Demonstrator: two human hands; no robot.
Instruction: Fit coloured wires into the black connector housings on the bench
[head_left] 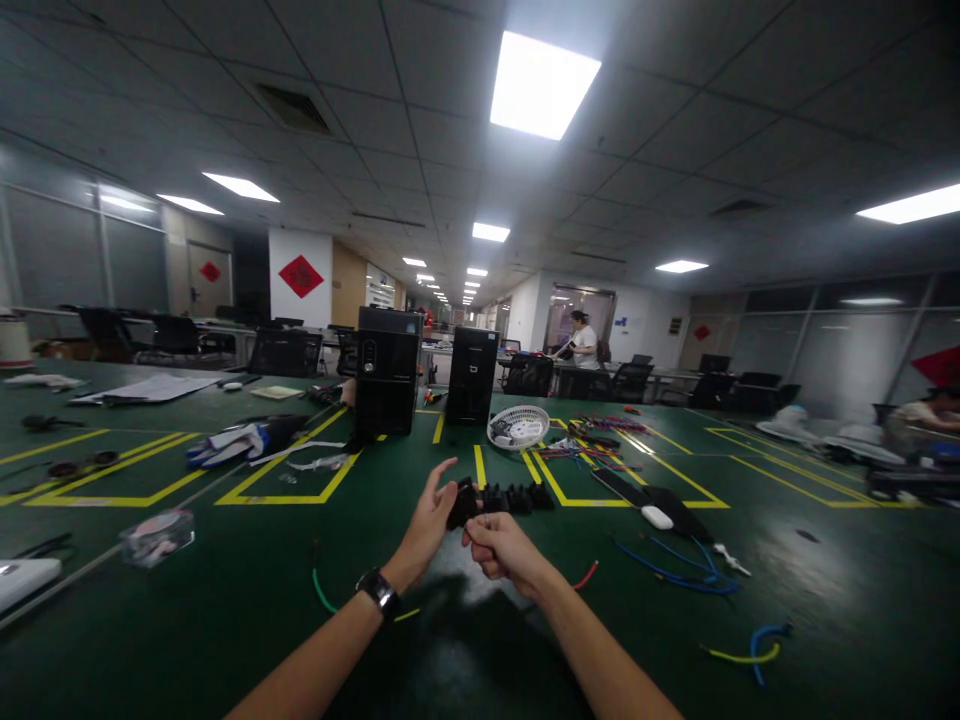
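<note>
My left hand (429,527), with a dark watch (379,592) on the wrist, holds a small black block-like part (463,504) just above the table, its index finger raised. My right hand (504,548) is closed in a pinch against the near side of that part. Whatever lies between its fingertips is too small to make out. Right behind the hands, a row of black parts (519,498) stands on the green table (247,620). Short pieces of green wire (322,588) and red wire (588,576) lie to either side of my forearms.
Two black computer towers (386,375) (472,375) stand farther back, beside a white basket (519,428). Blue wires (694,578) and a black phone-like slab (679,512) lie right. A clear plastic box (157,538) and gloves (236,442) lie left. A person (583,340) stands in the background.
</note>
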